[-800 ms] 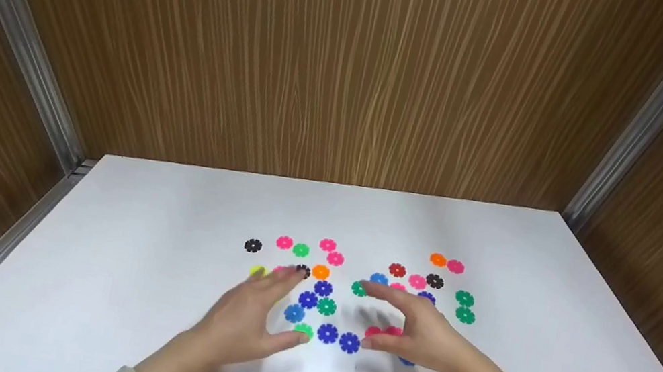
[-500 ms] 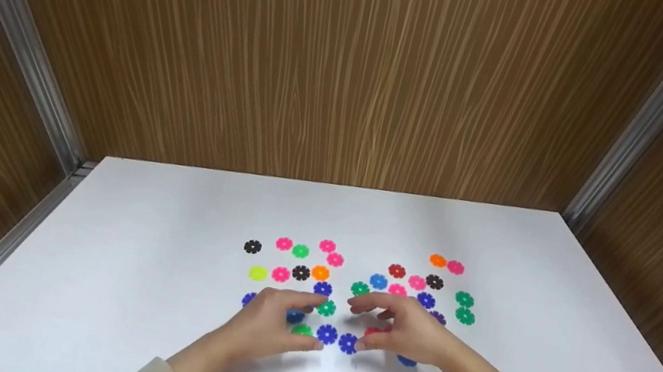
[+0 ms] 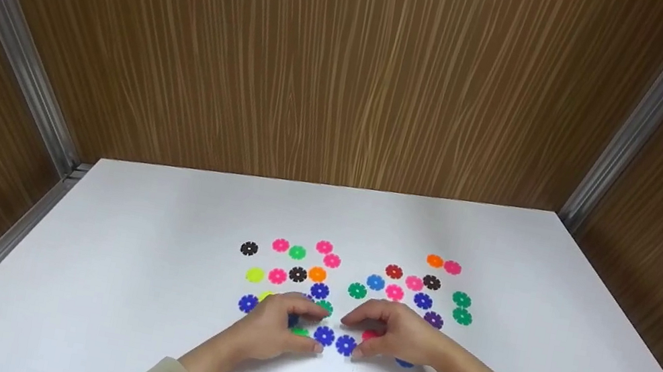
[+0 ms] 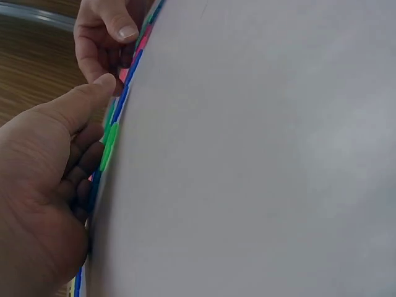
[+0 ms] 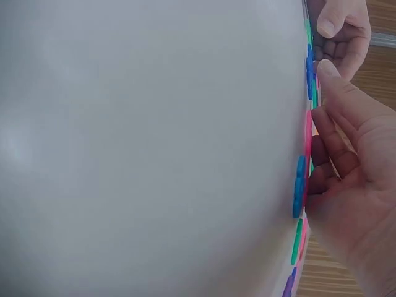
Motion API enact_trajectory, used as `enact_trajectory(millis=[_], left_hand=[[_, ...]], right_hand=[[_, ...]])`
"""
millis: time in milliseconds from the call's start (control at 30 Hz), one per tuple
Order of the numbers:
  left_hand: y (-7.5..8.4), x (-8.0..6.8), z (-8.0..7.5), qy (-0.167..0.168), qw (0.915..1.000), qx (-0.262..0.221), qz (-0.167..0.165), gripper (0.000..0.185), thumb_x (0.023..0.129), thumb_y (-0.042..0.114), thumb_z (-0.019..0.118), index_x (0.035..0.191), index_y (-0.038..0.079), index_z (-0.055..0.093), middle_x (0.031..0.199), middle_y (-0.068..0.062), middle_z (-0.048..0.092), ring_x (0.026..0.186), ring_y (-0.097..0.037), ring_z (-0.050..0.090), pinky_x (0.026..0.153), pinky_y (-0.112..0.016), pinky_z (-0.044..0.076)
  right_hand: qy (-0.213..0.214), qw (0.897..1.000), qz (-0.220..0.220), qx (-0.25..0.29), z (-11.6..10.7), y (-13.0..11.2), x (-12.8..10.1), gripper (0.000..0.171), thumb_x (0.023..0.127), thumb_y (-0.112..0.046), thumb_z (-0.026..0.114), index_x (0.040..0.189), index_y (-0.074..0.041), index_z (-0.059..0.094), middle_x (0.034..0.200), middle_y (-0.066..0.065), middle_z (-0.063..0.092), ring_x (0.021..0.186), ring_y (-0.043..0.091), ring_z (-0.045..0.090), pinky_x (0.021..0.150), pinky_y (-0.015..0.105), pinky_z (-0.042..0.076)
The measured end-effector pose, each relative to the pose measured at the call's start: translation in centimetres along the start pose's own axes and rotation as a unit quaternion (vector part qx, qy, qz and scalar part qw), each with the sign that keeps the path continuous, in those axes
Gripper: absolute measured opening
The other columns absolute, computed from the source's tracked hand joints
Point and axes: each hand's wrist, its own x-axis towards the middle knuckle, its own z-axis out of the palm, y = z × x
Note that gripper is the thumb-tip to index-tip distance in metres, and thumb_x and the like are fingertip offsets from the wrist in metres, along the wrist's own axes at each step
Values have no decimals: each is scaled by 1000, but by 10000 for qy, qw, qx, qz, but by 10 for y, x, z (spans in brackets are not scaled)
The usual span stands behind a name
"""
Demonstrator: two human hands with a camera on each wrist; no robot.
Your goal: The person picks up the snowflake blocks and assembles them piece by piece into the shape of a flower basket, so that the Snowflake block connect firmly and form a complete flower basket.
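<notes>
blue discs: two (image 3: 324,335) (image 3: 345,345) lie flat, side by side, at the near edge of the scatter on the table (image 3: 159,237).
left hand: (image 3: 272,329) curled over the left blue disc, thumb beside it; grip seemingly not closed.
right hand: (image 3: 397,334) curled, thumb by the right blue disc, covering a red disc (image 3: 371,335).
advice: pinch each blue disc by its rim, lifting clear of the neighbours behind.
</notes>
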Motion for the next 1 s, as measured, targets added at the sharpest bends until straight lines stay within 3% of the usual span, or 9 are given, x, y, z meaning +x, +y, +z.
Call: enact_trajectory(millis=[333,633,867,1000], left_hand=[[0,-4,8,-84,9991,405,89,45,88,33,87,131,25,76,122,16,64,124,-17,60,115,-49,44],[2,-4,5,-215,9966,768,212,37,93,35,82,128,23,78,122,14,60,123,-16,55,114,-48,44],[3,-2,4,-279,9967,744,150,27,93,32,82,119,28,78,120,16,61,123,-17,56,115,-51,42],[3,-1,6,-221,9986,483,33,24,91,26,85,113,29,76,114,15,64,114,-13,60,109,-44,48]], right_hand=[[-108,9987,-216,-447,3,4,0,34,87,-20,90,120,-26,81,121,-12,69,118,16,62,102,29,53],[-73,9974,-283,-662,4,-2,1,25,89,-19,88,112,-26,84,119,-12,68,114,18,60,95,31,52],[-55,9972,-431,-607,6,-4,1,22,89,-16,88,109,-22,81,116,-8,69,112,20,59,94,31,50],[16,9976,-539,-426,9,-2,1,24,87,-10,88,107,-17,76,109,-2,69,103,23,60,89,30,50]])
